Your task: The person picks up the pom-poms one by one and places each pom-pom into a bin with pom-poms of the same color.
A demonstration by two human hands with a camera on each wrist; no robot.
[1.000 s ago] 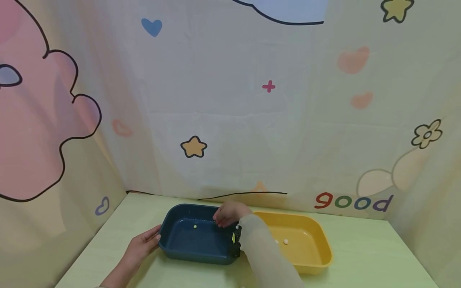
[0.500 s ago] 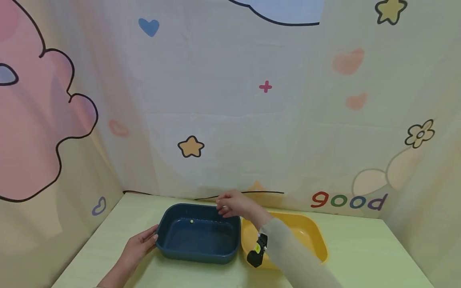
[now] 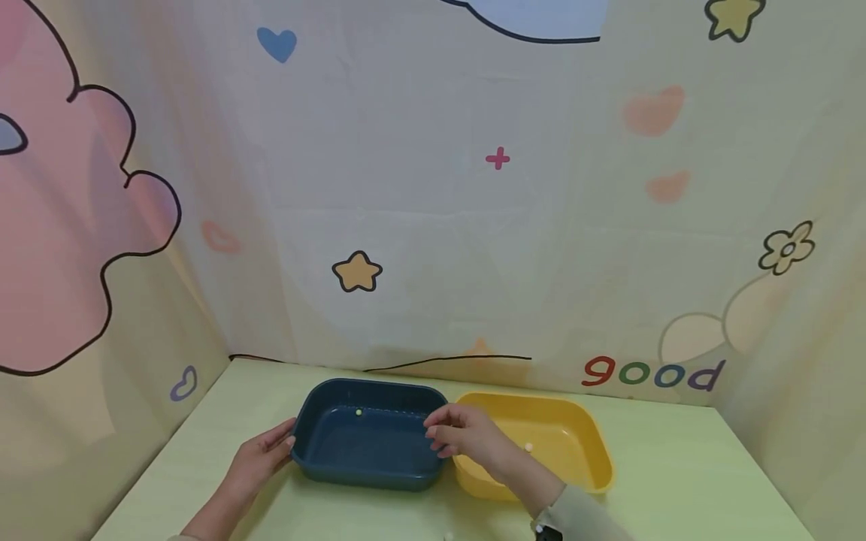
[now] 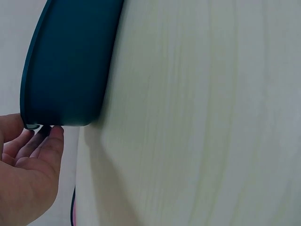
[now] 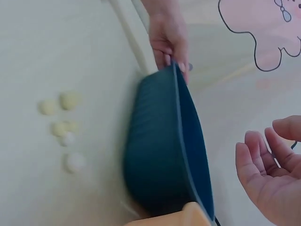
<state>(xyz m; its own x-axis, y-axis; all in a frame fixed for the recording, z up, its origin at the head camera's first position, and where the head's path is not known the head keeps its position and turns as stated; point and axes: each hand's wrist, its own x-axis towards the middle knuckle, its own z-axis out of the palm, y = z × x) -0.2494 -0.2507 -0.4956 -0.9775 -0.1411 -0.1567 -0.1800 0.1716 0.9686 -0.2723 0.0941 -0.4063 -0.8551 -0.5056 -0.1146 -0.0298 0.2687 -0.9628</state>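
A dark blue plastic basin [image 3: 368,458] stands on the table in the head view, with one small pale yellow-green ball [image 3: 358,412] near its back wall. My left hand [image 3: 258,460] grips the basin's left rim, thumb at the edge and fingers against the outer wall, as the left wrist view shows. Over the right end of the basin hovers my right hand [image 3: 470,438], fingers loosely bent; in the right wrist view this hand [image 5: 273,169] has nothing between thumb and fingers. A yellow basin [image 3: 588,451] is beside the blue one, a whitish ball [image 3: 528,448] inside it.
The right wrist view shows several yellowish balls [image 5: 70,100] and a larger white ball [image 5: 74,162] on the table in front of the basins. A pale ball [image 3: 448,536] shows at the head view's bottom edge. A printed curtain [image 3: 419,188] closes off the back.
My right hand has come up out of the blue basin and drawn back to the right. The small ball has shifted slightly toward the basin's back wall. My left hand keeps its place.
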